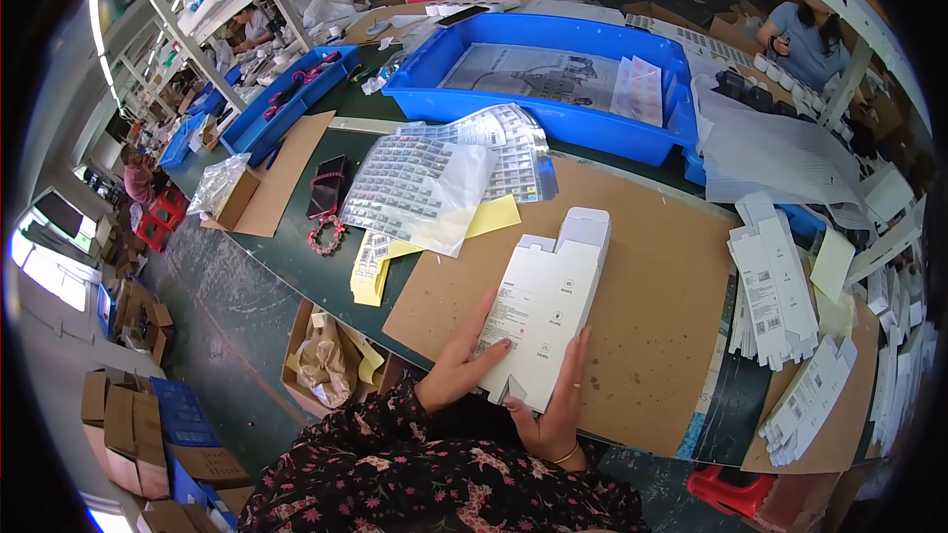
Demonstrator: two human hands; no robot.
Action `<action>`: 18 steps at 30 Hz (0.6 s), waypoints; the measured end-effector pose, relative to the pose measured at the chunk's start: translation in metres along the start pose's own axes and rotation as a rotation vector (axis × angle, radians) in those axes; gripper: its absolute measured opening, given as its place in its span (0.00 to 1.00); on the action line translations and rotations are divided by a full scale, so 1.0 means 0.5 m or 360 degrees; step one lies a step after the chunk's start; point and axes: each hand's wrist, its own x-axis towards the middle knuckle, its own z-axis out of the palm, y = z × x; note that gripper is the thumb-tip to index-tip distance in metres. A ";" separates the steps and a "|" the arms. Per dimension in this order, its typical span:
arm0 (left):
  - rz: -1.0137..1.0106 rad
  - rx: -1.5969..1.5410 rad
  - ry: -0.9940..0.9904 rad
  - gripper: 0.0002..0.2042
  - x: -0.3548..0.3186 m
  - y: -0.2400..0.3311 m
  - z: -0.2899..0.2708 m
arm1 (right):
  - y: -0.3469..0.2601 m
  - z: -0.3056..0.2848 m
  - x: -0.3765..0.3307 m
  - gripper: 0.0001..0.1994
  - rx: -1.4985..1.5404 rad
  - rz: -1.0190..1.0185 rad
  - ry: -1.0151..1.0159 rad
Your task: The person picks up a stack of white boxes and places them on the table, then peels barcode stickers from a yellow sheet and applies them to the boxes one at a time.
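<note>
A white printed folding carton [541, 311] stands tilted between my two hands, above a brown cardboard sheet [652, 336] on the table. Its far end flap sticks up and looks unfolded; the near end has loose flaps too. My left hand [466, 363] grips the carton's left side, thumb lying across the printed face. Along the lower right edge, my right hand [555, 413] closes on it, with the thumb at the near end. Beyond my left hand lie sheets of small stickers [410, 188] and yellow backing paper [494, 217].
Flat white cartons [775, 286] are stacked at the right, with another pile [812, 400] nearer. A large blue tray [632, 143] stands at the back. A phone [327, 188] and beaded bracelet [325, 236] lie left. An open box [296, 345] sits below the table's edge. A co-worker [810, 39] sits far right.
</note>
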 end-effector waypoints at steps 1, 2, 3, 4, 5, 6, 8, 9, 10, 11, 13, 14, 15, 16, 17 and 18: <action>-0.0012 0.0011 -0.0005 0.38 -0.001 0.000 -0.001 | -0.001 0.000 0.000 0.55 0.0005 0.0004 0.0003; -0.0022 0.0021 -0.0009 0.38 -0.001 0.000 -0.002 | -0.001 0.001 0.001 0.55 0.0010 0.0006 0.0005; -0.0021 0.0021 -0.0006 0.38 -0.001 0.002 -0.002 | -0.002 0.001 0.001 0.54 0.0015 0.0009 0.0007; -0.0022 0.0014 -0.0007 0.38 0.000 0.005 0.000 | -0.002 0.001 0.001 0.54 0.0016 0.0007 0.0005; -0.0023 0.0006 -0.0008 0.38 0.001 0.009 0.001 | -0.003 0.001 0.002 0.54 0.0017 0.0009 0.0009; -0.0024 -0.0001 -0.0011 0.37 0.001 0.010 0.002 | -0.004 0.000 0.002 0.54 0.0018 0.0011 0.0013; -0.0015 0.0010 -0.0009 0.38 0.001 0.005 0.000 | -0.004 0.000 0.002 0.54 0.0021 0.0011 0.0015; -0.0007 0.0021 -0.0010 0.38 0.002 0.001 -0.002 | -0.004 0.000 0.002 0.54 0.0014 0.0009 0.0017; 0.0000 0.0032 -0.0013 0.38 0.003 -0.001 -0.002 | -0.003 -0.001 0.002 0.54 0.0006 0.0007 0.0019; 0.0001 0.0032 -0.0012 0.38 0.004 -0.001 0.000 | -0.002 -0.002 0.003 0.55 -0.0001 0.0004 0.0022; 0.0027 0.0068 0.0003 0.38 0.004 -0.001 0.001 | 0.000 -0.002 0.003 0.54 0.0020 0.0008 0.0020; 0.0039 0.0087 0.0013 0.38 0.005 -0.002 0.002 | 0.001 -0.003 0.003 0.54 0.0039 0.0015 0.0021; 0.0040 0.0090 0.0027 0.38 0.007 -0.003 0.004 | 0.003 -0.003 0.004 0.54 0.0059 0.0020 0.0020; 0.0025 0.0133 0.0003 0.38 0.010 -0.005 0.006 | 0.005 -0.005 0.003 0.54 0.0069 0.0012 0.0008; 0.0024 0.0163 0.0030 0.38 0.000 -0.006 -0.003 | -0.002 0.002 0.004 0.54 0.0058 0.0005 0.0003; 0.0021 0.0193 0.0062 0.38 -0.010 -0.008 -0.012 | -0.008 0.008 0.004 0.53 0.0048 -0.0004 -0.0005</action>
